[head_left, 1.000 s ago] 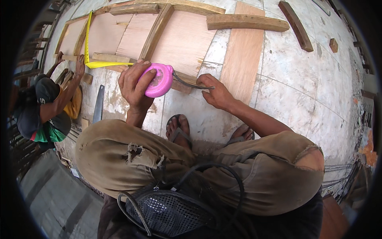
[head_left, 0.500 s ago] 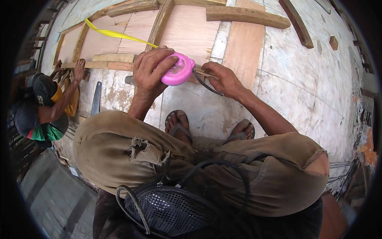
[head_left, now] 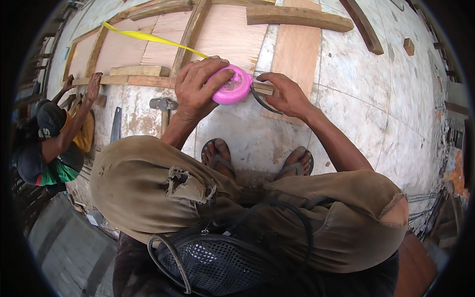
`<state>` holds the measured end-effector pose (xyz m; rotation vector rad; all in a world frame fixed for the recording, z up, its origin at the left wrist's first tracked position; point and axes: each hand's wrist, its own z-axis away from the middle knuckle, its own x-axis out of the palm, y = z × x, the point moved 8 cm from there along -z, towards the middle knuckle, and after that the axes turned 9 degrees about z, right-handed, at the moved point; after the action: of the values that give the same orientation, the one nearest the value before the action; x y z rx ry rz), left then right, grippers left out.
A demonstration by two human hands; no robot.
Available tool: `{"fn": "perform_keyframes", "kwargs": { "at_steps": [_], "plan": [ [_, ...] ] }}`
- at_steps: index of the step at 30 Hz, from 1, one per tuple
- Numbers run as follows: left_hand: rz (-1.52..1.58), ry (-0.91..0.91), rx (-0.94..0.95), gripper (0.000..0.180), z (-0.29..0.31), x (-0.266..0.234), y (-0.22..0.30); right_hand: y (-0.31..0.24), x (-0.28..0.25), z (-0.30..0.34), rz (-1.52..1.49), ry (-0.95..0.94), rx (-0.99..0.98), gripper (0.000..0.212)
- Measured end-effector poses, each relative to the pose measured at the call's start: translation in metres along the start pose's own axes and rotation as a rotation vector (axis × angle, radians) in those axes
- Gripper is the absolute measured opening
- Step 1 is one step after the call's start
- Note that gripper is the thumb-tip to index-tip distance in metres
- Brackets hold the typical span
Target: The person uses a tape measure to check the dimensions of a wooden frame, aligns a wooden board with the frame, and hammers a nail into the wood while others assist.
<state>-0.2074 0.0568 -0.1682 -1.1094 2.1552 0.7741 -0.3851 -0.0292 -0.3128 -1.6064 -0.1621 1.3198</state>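
My left hand is closed around a round pink tape measure, its thumb lying over the worn face. From it a yellow tape blade, slightly twisted, stretches to the far left across a wooden frame backed with pale plywood. A black wrist strap hangs in a curve off the case's right side. Close beside the strap is my right hand, thumb and forefinger apart around a gap; whether it touches the strap I cannot tell.
A hammer and a hand saw lie on the tiled floor at left. Timber pieces and a wood block are at the far right. A co-worker crouches at left, hands at the frame's edge.
My left hand and the tape measure have shifted slightly right. My right hand has moved a little right and its fingers have spread. More of the hammer shows as the view shifts.
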Motion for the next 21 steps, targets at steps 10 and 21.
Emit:
{"fn": "perform_keyframes", "kwargs": {
  "at_steps": [10,21],
  "plan": [
    [0.005,-0.007,0.004,0.032,-0.026,0.042,0.035,-0.075,-0.067,0.001,-0.749,-0.009,0.115,0.072],
    [0.369,-0.691,-0.13,0.084,-0.008,0.079,0.014,-0.007,-0.019,0.065,-0.808,-0.421,0.476,0.05]
  ]
}}
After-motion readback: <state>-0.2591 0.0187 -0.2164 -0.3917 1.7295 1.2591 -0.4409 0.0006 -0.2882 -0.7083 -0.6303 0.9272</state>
